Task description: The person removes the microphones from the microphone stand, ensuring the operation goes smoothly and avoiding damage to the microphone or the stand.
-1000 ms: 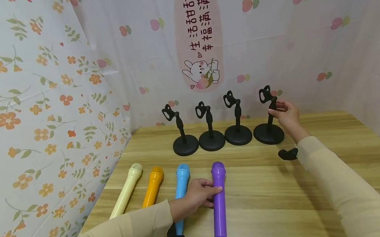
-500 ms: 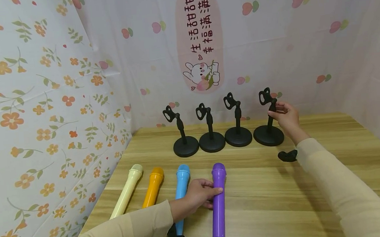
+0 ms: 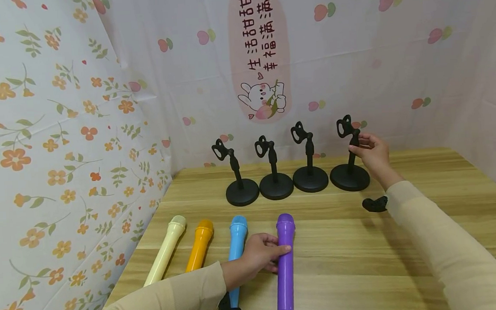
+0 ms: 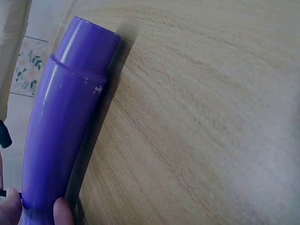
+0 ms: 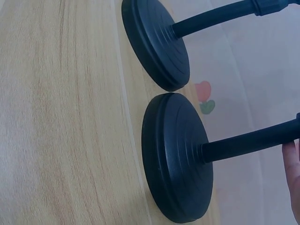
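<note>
My left hand (image 3: pixel 260 256) grips a purple toy microphone (image 3: pixel 285 276) round its middle, thumb across the top. In the left wrist view the tail end of the purple microphone (image 4: pixel 65 112) lies close over the wood, with a shadow beside it. At the back right, my right hand (image 3: pixel 375 155) pinches the post of the rightmost black microphone stand (image 3: pixel 350 177) between thumb and fingers. The base of that stand (image 5: pixel 176 159) shows in the right wrist view, right beside its neighbour's base (image 5: pixel 157 44). Every stand's clip is vacant.
Left of the purple microphone lie a blue microphone (image 3: pixel 237 231), an orange one (image 3: pixel 199 245) and a pale yellow one (image 3: pixel 165 250). Three more black stands (image 3: pixel 242 193), (image 3: pixel 276 186), (image 3: pixel 311 179) line the back of the wooden table (image 3: pixel 343 253). A printed curtain (image 3: pixel 201 82) hangs behind.
The tail end of the purple microphone has swung slightly to the left. Both hands keep their holds, and the view has tilted a little.
</note>
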A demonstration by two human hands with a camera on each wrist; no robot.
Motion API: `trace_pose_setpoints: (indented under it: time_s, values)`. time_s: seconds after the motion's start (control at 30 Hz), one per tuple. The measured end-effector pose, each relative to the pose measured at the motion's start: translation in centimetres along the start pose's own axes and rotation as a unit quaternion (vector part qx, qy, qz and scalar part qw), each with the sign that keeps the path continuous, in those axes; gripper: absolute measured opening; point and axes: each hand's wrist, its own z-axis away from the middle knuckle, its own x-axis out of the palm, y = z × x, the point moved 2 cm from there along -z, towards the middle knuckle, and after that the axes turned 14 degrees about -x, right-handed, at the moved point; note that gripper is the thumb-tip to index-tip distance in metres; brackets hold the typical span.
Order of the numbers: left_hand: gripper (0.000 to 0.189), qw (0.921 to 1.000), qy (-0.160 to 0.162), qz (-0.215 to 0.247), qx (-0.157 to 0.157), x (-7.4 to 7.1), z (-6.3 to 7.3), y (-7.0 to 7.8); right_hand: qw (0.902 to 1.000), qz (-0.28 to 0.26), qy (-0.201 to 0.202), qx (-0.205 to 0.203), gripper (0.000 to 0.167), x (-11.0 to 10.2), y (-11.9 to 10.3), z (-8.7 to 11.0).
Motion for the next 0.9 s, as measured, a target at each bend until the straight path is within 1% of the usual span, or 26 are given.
trace_pose_setpoints:
  time_s: [0.17,0.27,0.33,0.47,0.57,0.73,0.9]
  values:
    - [0.036,0.9999,-0.007,0.005,0.008,-0.1,0.2,-0.1,0.9999,-0.001,-0.008,-0.006,0.033,-0.2,-0.1,0.1]
    - [0.036,0.9999,-0.007,0.005,0.008,-0.1,0.2,-0.1,0.9998,0.009,-0.015,-0.007,0.035,-0.3,-0.2,0.1]
    - [0.036,0.9999,-0.006,0.004,0.007,-0.1,0.2,-0.1,0.9997,0.014,-0.018,-0.006,0.039,-0.3,-0.2,0.1]
    - [0.036,1.0,-0.003,0.003,0.004,-0.2,0.0,-0.3,0.9986,0.045,-0.029,-0.005,0.05,-0.3,-0.1,0.1]
    - [0.036,1.0,-0.001,0.006,0.001,-0.3,0.0,-0.3,0.9981,0.05,-0.034,0.0,0.055,-0.3,-0.2,0.0]
    - [0.037,0.9998,-0.002,0.018,-0.005,-0.7,0.2,0.1,0.9981,0.05,-0.035,0.003,0.054,-0.5,-0.6,0.3]
    - [0.04,0.9999,0.004,0.015,-0.004,-1.3,0.3,0.7,0.9978,0.059,-0.032,0.002,0.055,-0.5,-0.9,0.8]
